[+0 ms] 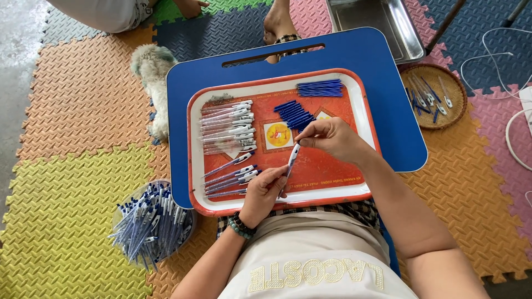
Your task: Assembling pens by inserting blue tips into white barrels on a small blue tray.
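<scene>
Both hands share one grip on a single pen [291, 160] over the orange tray [363, 119]: the left hand [265, 194] pinches its lower end, the right hand [331, 138] closes on the upper end by the white clip, and the pen sits slightly tilted between them. Just left of the hands, rows of clear pens with white clips [228, 127] lie on the tray, by the look of it ready. Nearer, down on the foam floor mat [66, 221], a clear bowl heaped with pens [151, 221] looks like finished work. Farther up the tray, two piles of blue refills [295, 113] wait, so plenty seems left. Under the tray is the blue lap table [399, 99]; beyond it, a wicker basket [435, 94] of loose parts.
</scene>
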